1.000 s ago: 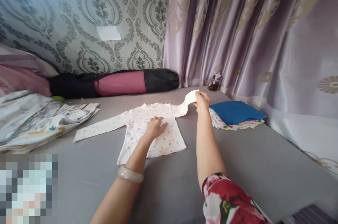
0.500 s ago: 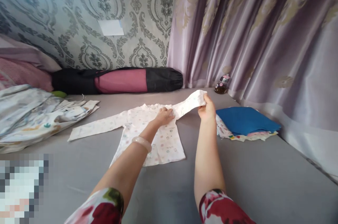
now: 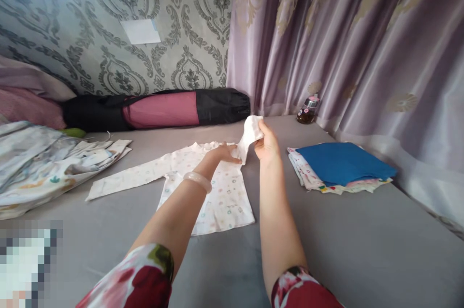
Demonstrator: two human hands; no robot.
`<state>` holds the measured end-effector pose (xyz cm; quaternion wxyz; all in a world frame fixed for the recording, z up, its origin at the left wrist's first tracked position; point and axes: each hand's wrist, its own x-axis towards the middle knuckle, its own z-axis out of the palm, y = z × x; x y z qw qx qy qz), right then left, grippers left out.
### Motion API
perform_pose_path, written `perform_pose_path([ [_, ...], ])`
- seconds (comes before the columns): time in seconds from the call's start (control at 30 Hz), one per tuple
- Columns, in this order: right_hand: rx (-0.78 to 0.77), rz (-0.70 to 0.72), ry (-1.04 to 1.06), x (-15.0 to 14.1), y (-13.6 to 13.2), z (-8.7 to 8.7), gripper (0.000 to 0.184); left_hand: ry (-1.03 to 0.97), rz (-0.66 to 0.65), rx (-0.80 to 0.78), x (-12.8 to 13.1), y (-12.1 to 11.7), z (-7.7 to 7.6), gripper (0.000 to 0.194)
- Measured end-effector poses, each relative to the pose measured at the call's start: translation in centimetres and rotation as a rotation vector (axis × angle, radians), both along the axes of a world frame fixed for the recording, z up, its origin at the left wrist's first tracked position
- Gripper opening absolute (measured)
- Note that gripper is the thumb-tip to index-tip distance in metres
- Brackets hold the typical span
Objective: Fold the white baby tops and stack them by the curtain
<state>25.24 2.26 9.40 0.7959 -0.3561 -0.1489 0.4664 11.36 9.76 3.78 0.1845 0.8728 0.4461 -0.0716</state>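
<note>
A grey bed (image 3: pixel 344 245) spreads out beneath a small pale printed shirt (image 3: pixel 221 194). Beyond the shirt rises a wall (image 3: pixel 174 6) with a grey scrolled pattern, and a lilac curtain (image 3: pixel 319 37) hangs behind and to the right of it. On the bed, behind the shirt, lies a long black and pink bag (image 3: pixel 161 110). Well to the shirt's left sits a loose heap of pale printed cloth (image 3: pixel 43 168). The shirt itself lies flat, its left-lying sleeve (image 3: pixel 126 180) stretched toward the heap and its other sleeve (image 3: pixel 251 135) lifted off the bed. To the shirt's right is a folded stack (image 3: pixel 344 163), blue on top with printed layers under it.

The right hand (image 3: pixel 267 144), just beyond the shirt's right shoulder, grips the raised sleeve's end between thumb and fingers. The left hand (image 3: pixel 224 153) rests on the shirt beside that shoulder, thumb and fingers spread apart. Past the shirt, to the right, a small dark bottle (image 3: pixel 307 110) stands near the curtain. A pale bangle (image 3: pixel 197 181) circles the left forearm above the shirt.
</note>
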Motion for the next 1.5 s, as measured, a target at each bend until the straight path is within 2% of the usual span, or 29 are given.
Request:
perform_pose_path([
  [0.07,-0.017,0.037,-0.033,-1.1,0.3,0.1,0.014,-0.117,0.036,0.002,-0.2,-0.5,-0.2,0.098],
  [0.17,-0.057,0.041,-0.008,-2.7,0.5,0.2,0.007,-0.41,0.134,-0.008,-1.7,-1.7,-0.6,0.079],
  [0.4,-0.105,0.188,-0.046,-6.3,1.5,-0.9,0.012,-0.99,0.752,-0.238,-10.1,-5.0,-1.3,0.041],
  [0.47,-0.14,0.209,-0.089,-7.7,2.0,-1.6,0.015,-1.101,0.867,-0.261,-12.0,-5.8,-1.8,0.036],
  [0.53,-0.191,0.212,-0.168,-9.3,2.4,-2.7,0.019,-1.201,0.922,-0.262,-13.2,-6.4,-2.3,0.036],
  [0.63,-0.213,0.281,-0.426,-11.6,2.5,-4.8,0.024,-1.253,0.949,-0.242,-13.7,-6.9,-3.0,0.04],
  [0.77,-0.141,0.552,-1.1,-13.5,1.1,-7.2,0.027,-1.197,0.923,-0.202,-13.4,-6.7,-3.3,0.054],
  [0.83,-0.077,0.631,-1.428,-13.9,0.2,-7.6,0.029,-1.202,0.868,-0.167,-13.4,-6.4,-3.6,0.058],
  [0.9,0.002,0.686,-1.608,-13.9,-0.5,-7.3,0.033,-1.201,0.789,-0.138,-13.5,-6.1,-3.9,0.057],
  [0.97,0.029,0.733,-1.645,-13.5,-0.7,-6.7,0.036,-1.159,0.735,-0.11,-13.6,-5.9,-4.2,0.052],
  [1.03,-0.028,0.728,-1.65,-12.8,-0.6,-6.1,0.037,-1.091,0.723,-0.07,-13.5,-5.7,-4.4,0.047],
  [1.17,-0.243,0.488,-1.801,-10.4,-0.1,-5.5,0.042,-1.058,0.778,-0.005,-13.3,-5.8,-4.4,0.044],
  [1.23,-0.37,0.394,-1.917,-9.4,-0.1,-5.7,0.044,-1.077,0.806,0.035,-13.4,-5.8,-4.4,0.042],
  [1.33,-0.533,0.393,-2.03,-9.0,-0.5,-6.3,0.054,-1.06,0.826,0.131,-13.7,-5.9,-4.4,0.037],
  [1.5,-0.581,0.434,-2.08,-9.6,-1.3,-7.7,0.063,-0.889,0.767,0.274,-14.1,-6.2,-4.5,0.033],
])
